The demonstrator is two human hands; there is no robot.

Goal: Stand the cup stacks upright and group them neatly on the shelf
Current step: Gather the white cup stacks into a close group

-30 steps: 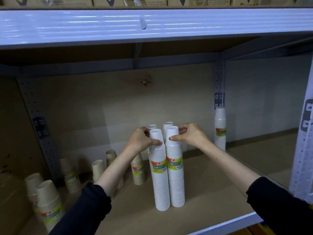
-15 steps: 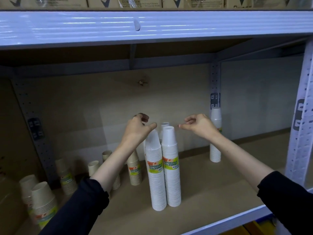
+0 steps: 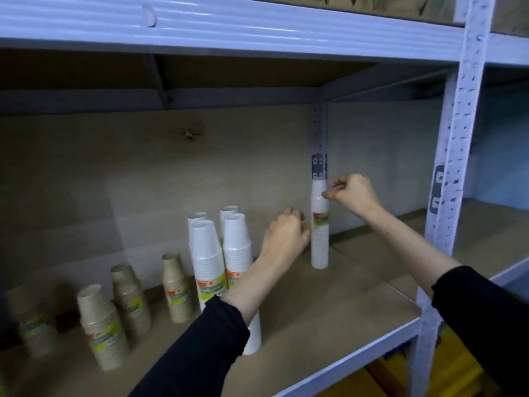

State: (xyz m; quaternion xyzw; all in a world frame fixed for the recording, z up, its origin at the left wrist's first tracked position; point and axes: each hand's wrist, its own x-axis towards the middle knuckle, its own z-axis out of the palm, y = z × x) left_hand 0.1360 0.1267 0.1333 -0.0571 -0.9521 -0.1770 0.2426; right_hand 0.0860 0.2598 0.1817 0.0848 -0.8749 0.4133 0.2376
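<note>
Cup stack [image 3: 319, 247], label [image 3: 320, 220] illegible; R hand [image 3: 353, 193] grip unclear, L hand [image 3: 286, 236] curled, empty.

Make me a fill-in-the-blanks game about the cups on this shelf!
The group of white cup stacks has ___ stacks.
The short cup stacks on the left are ___ in colour.
The lone cup stack near the left hand and right hand is ___ in colour.
Missing words: four, brown, white.

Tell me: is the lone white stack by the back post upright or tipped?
Upright. The white stack stands on its end on the shelf, straight along the post.
</note>
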